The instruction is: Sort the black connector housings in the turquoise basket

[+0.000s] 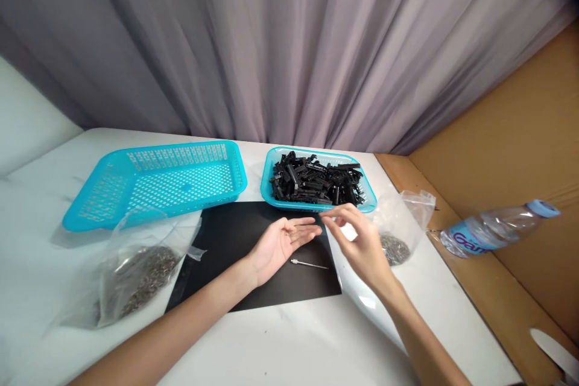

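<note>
My left hand is over the black mat, palm turned up and fingers stretched out. Nothing that I can make out lies on its palm. Just to the right, my right hand has thumb and forefinger pinched together close to the left fingertips. Whatever sits in that pinch, if anything, is too small to see. Below the left fingers, a thin metal screwdriver-like tool with a short knurled end lies on the mat. Beside my right hand stands a clear plastic bag of small metal pieces, partly hidden by the hand.
A blue basket full of black plastic parts stands behind my hands. Another blue basket is at the left, with a second bag of small metal pieces before it. A water bottle lies tilted at the right by the cardboard.
</note>
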Available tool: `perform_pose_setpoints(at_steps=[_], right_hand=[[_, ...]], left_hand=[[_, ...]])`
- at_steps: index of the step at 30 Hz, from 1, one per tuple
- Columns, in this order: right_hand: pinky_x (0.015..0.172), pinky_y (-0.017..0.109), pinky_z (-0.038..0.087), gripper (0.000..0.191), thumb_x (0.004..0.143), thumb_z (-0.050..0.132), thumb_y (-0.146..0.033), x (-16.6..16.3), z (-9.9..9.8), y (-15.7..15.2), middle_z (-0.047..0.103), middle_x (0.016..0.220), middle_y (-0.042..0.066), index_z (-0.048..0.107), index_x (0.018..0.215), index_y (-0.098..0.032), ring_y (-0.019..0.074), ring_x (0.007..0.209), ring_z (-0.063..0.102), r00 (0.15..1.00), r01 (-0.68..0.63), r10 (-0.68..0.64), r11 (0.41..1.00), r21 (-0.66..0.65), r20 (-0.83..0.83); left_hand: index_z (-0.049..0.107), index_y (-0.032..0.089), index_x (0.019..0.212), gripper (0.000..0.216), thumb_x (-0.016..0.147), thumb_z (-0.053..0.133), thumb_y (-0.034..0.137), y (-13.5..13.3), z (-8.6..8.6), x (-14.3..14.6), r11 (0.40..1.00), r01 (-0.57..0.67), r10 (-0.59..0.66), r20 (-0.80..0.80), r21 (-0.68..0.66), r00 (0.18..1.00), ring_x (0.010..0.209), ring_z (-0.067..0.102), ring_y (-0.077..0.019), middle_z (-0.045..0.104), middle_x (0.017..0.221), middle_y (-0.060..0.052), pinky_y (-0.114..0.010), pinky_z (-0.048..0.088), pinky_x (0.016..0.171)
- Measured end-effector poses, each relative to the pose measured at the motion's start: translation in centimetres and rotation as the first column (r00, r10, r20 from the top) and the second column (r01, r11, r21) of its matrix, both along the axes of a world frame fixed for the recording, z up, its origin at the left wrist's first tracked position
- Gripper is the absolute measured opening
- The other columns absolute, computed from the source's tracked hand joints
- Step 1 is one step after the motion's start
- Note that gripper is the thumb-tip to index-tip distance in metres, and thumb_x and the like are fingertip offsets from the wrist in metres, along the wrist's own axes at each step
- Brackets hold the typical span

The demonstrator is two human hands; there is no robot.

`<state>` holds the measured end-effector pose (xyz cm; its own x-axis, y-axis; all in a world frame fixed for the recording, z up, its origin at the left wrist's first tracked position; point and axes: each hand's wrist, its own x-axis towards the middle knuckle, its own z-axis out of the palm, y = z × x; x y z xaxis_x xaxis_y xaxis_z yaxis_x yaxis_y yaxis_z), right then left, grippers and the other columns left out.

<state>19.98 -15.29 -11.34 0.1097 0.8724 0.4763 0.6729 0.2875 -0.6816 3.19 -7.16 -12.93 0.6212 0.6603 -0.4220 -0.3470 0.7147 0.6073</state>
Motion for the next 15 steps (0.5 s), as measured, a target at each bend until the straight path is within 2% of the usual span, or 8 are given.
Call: perform_pose_setpoints(at_steps=[2,4,7,10,12,15], right_hand=[[0.077,0.032,0.052,0.023,0.105,0.051,-0.03,1.8,-1.2,-1.0,0.067,0.099,0.007,0.073,0.107,-0.021,0.0184,0.084,0.061,0.994,0.063,-0.058,0.997,-0.047,0.093],[0.081,0.035,0.052,0.029,0.107,0.046,-0.03,3.2,-2.7,-2.1,0.066,0.107,0.008,0.071,0.119,-0.022,0.0201,0.089,0.062,0.969,0.128,-0.103,0.987,-0.099,0.223],[0.087,0.041,0.052,0.037,0.109,0.041,-0.03,3.9,-4.4,-3.1,0.063,0.122,0.011,0.063,0.138,-0.024,0.0248,0.1,0.06,0.882,0.179,-0.106,0.977,-0.119,0.459],[0.088,0.044,0.05,0.041,0.108,0.042,-0.03,3.6,-5.3,-3.2,0.06,0.133,0.012,0.057,0.146,-0.025,0.0277,0.105,0.057,0.782,0.164,-0.064,0.981,-0.106,0.62],[0.085,0.042,0.049,0.038,0.108,0.043,-0.03,3.3,-5.5,-2.9,0.062,0.131,0.012,0.059,0.142,-0.024,0.0277,0.104,0.058,0.757,0.172,-0.083,0.982,-0.074,0.649],[0.079,0.038,0.044,0.027,0.108,0.045,-0.027,3.4,-5.7,-2.3,0.069,0.111,0.009,0.07,0.113,-0.019,0.0242,0.095,0.062,0.78,0.204,-0.151,0.979,-0.019,0.607]], left_hand=[[0.077,0.002,0.101,0.035,0.098,0.043,0.008,0.1,0.0,-0.2,0.999,0.027,-0.026,-0.022,0.046,0.999,0.087,0.076,-0.0187,0.079,0.094,-0.017,-0.026,0.059,0.088],[0.077,0.004,0.106,0.025,0.097,0.054,0.007,0.1,-0.1,-0.3,0.994,0.045,-0.043,-0.023,0.104,0.999,0.086,0.076,-0.0168,0.079,0.094,-0.014,-0.022,0.059,0.084],[0.076,0.005,0.11,0.022,0.097,0.058,0.006,0.1,-0.3,-0.3,0.985,0.06,-0.06,-0.007,0.16,0.998,0.089,0.075,-0.0152,0.079,0.099,-0.014,-0.02,0.058,0.086],[0.074,0.005,0.117,0.023,0.097,0.063,0.008,0.0,-0.5,-0.3,0.983,0.043,-0.038,-0.03,0.176,0.999,0.091,0.074,-0.014,0.078,0.101,-0.013,-0.02,0.058,0.09],[0.071,0.005,0.123,0.028,0.096,0.064,0.005,-0.1,-0.5,-0.3,0.986,0.034,-0.025,-0.054,0.164,0.998,0.092,0.074,-0.0138,0.078,0.102,-0.014,-0.021,0.057,0.093],[0.067,0.003,0.127,0.033,0.095,0.061,0.001,-0.1,-0.5,-0.3,0.991,0.033,-0.028,-0.04,0.13,0.999,0.095,0.074,-0.0154,0.077,0.106,-0.016,-0.024,0.056,0.097]])
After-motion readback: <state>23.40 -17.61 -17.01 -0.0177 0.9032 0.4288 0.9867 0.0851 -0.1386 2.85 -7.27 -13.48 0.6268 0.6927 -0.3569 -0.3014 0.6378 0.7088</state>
